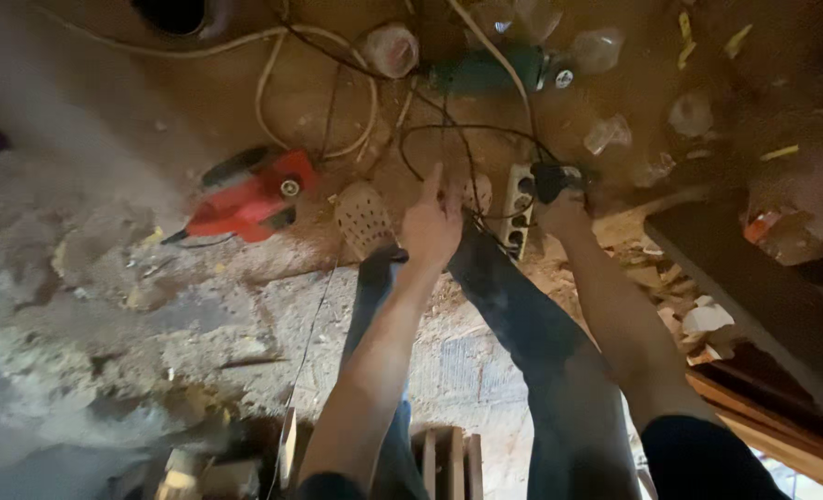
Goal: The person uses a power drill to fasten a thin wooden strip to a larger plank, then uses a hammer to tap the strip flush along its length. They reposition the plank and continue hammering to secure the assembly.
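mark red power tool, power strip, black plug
red power tool [249,196], head view, on its red body.
power strip [520,206], head view, on its pale socket face.
black plug [552,181], head view, on its top, at right hand [564,211].

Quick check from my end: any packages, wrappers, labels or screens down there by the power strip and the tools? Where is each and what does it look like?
No screens or signs.
Round white label: on the end of the green power tool, top centre; small disc, dark marks.
Clear plastic wrappers: crumpled on the dirt floor, upper right of the white power strip.
Yellow scraps: top right; narrow strips.
Right hand is at a black plug; left hand beside it, finger raised.
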